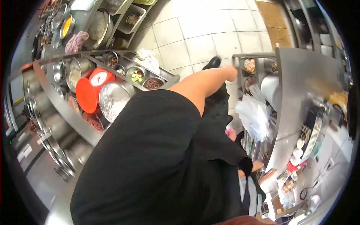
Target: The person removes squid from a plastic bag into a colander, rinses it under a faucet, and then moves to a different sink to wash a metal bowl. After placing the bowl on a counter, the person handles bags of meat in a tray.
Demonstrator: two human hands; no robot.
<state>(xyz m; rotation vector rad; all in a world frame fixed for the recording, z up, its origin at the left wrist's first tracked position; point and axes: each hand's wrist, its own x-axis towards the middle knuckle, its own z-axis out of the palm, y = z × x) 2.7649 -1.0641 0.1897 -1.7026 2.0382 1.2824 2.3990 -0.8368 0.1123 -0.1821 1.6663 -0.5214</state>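
My left arm, in a short black sleeve (150,142), reaches across the view toward the floor. At its end my left hand (229,72) is curled closed above the tiles, slightly blurred, with nothing seen sticking out of it. What looks like my right hand (231,134) shows only as a small patch with something pink beside it; black clothing hides most of it, and its fingers cannot be made out. The left forearm passes close to a metal bowl of dark red food (153,83) and a bowl of green and red cut vegetables (136,75).
On the left counter stand a red kitchen scale (102,78), a bowl of white powder (113,100) and a pink cloth (77,42). A white cloth (147,60) lies at its corner. Clear plastic bags (253,116) hang by the right steel counter (294,86). Cardboard (273,22) lies on the floor.
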